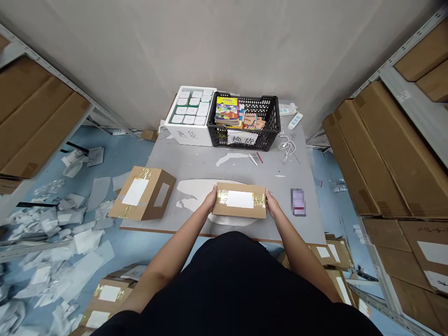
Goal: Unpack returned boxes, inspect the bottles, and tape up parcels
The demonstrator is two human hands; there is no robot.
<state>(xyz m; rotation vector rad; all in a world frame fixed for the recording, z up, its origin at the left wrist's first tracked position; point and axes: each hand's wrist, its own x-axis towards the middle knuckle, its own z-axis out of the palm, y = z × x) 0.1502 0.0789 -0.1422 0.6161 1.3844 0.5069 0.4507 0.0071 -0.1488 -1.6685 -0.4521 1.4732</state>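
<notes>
Between my two hands is a small cardboard box (240, 213) with a white label and yellowish tape at both ends, by the near side of the table (196, 161). My left hand (210, 199) grips its left end, the thumb at the top edge. On the opposite end, my right hand (271, 203) presses with the fingers mostly hidden behind the side. Whether the box rests on the table or is slightly lifted, I cannot tell. A larger taped cardboard box (159, 196) with a white label sits to the left. Right of my hands lies a phone (298, 202), its screen blurred.
At the back stand a white foam box (189, 136) of white-topped packs and a black crate (269, 135) holding booklets. A cable (287, 148) and power strip (296, 121) lie at right. Shelves of cartons (395, 154) flank the table; paper scraps (84, 238) litter the floor.
</notes>
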